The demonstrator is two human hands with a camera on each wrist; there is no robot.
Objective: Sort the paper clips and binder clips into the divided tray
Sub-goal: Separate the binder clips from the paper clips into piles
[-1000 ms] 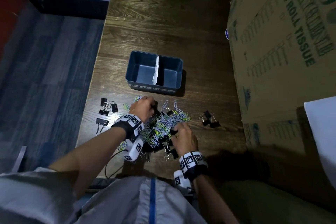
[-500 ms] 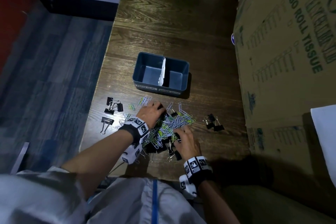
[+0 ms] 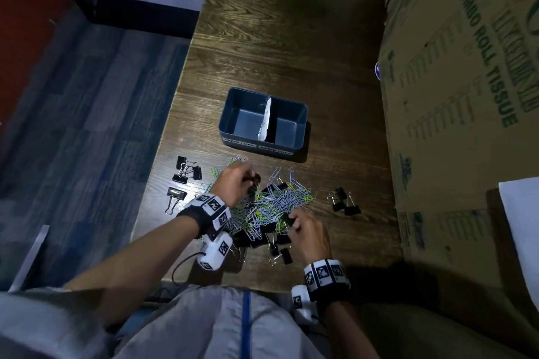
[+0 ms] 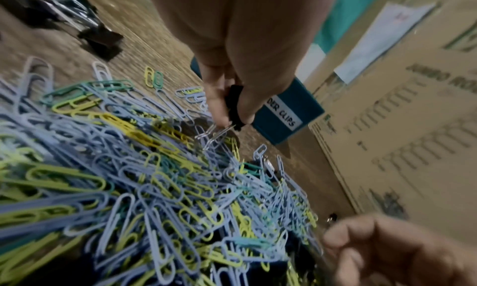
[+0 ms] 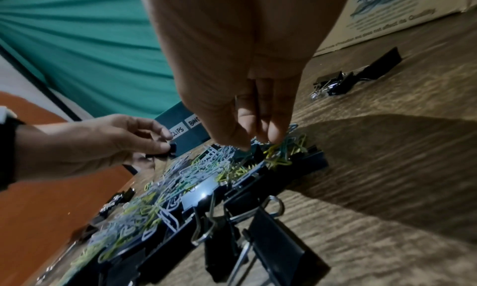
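A blue divided tray (image 3: pixel 230 122) stands on the wooden table, both halves holding nothing, labels on its front (image 4: pixel 284 114). In front of it lies a pile of blue, yellow and green paper clips (image 3: pixel 280 201) mixed with black binder clips (image 5: pixel 278 247). My left hand (image 3: pixel 252 181) is at the pile's far left edge and pinches a small black binder clip (image 4: pixel 233 104) between thumb and finger, its wire handles pointing down. My right hand (image 3: pixel 290 220) is at the near right edge; its thumb and fingers (image 5: pixel 273 135) dip into the pile and pinch a black binder clip (image 5: pixel 258 153).
Black binder clips lie apart left of the pile (image 3: pixel 186 173), with one more nearer (image 3: pixel 175 197), and a small group on the right (image 3: pixel 344 202). A large cardboard box (image 3: pixel 466 96) walls the table's right side. The table's left edge drops to the floor.
My left hand has lifted slightly from the pile's far edge with a small binder clip in its fingertips. My right hand stays at the near side, still picking in the pile.
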